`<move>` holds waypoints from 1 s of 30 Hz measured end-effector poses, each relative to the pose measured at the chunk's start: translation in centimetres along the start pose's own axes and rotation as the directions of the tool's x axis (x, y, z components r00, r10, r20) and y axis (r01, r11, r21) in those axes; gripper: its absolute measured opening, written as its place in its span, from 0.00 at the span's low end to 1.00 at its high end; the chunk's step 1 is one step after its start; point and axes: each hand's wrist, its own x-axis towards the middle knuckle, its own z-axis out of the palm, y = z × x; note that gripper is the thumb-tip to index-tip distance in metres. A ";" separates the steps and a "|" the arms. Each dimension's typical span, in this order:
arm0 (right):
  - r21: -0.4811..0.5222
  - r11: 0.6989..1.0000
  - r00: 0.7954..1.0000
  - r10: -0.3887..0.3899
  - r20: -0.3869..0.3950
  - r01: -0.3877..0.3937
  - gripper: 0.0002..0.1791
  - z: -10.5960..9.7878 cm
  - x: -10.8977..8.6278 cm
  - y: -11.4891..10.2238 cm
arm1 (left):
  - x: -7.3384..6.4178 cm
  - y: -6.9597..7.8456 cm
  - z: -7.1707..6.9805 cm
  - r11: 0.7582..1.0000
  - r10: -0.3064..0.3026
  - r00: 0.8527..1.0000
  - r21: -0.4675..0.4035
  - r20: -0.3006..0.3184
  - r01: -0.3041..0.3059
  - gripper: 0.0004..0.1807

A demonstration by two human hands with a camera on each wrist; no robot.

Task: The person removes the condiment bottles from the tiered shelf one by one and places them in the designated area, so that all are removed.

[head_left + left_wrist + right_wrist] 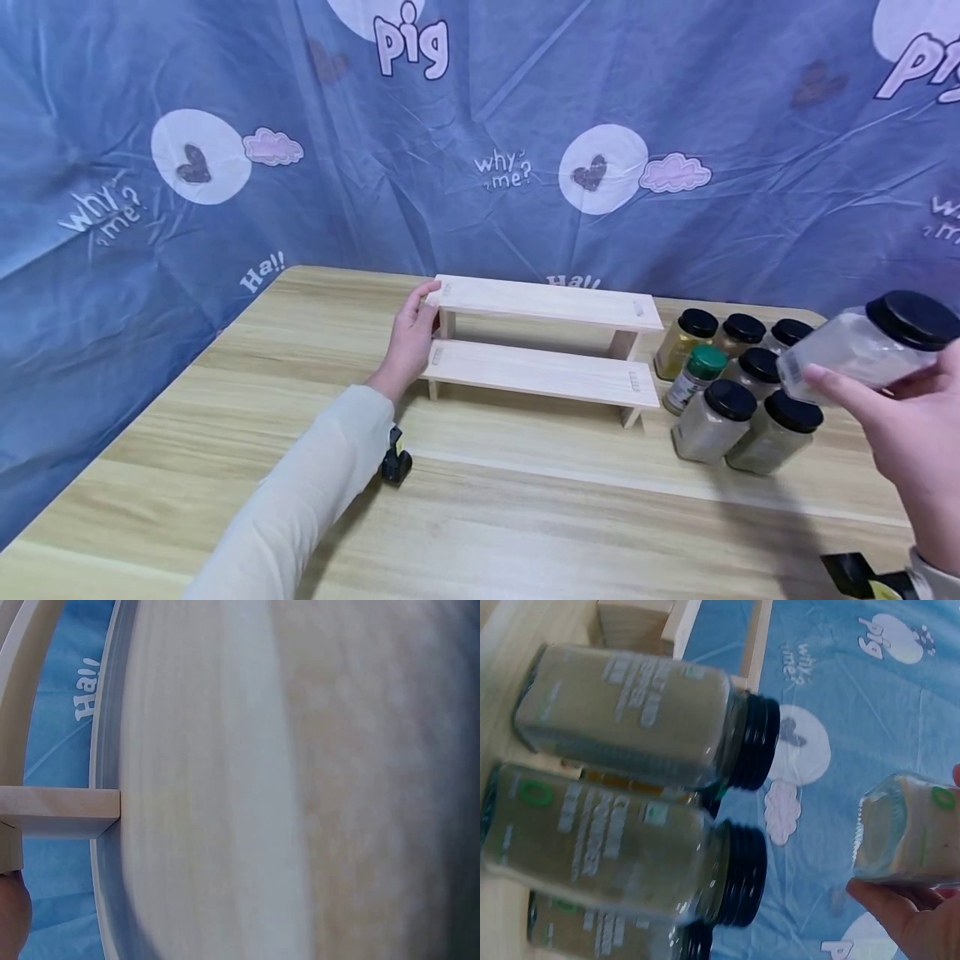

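Observation:
A two-tier wooden spice rack [540,372] stands on the table, both of its shelves bare. My left hand [412,339] grips its left end, fingers at the upper board and side support. In the left wrist view, only a fingertip [11,915] shows below the rack's wood [64,810]. My right hand [911,425] holds a clear spice jar [847,346] with a black lid, tilted in the air at the right. That jar [922,832] contains a pale powder, and its base shows in the right wrist view.
Right of the rack several spice jars stand grouped, including a green-capped one [693,382], a black-lidded one [708,429] and a jar labelled curry powder [600,840]. A printed blue cloth [420,167] hangs behind the wooden table [480,517].

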 end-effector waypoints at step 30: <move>-0.123 0.986 0.984 0.129 0.125 -0.114 0.36 -16.3 5.0 14.7 | -0.2 0.0 0.0 1.000 0.020 1.000 0.010 0.006 -0.020 0.19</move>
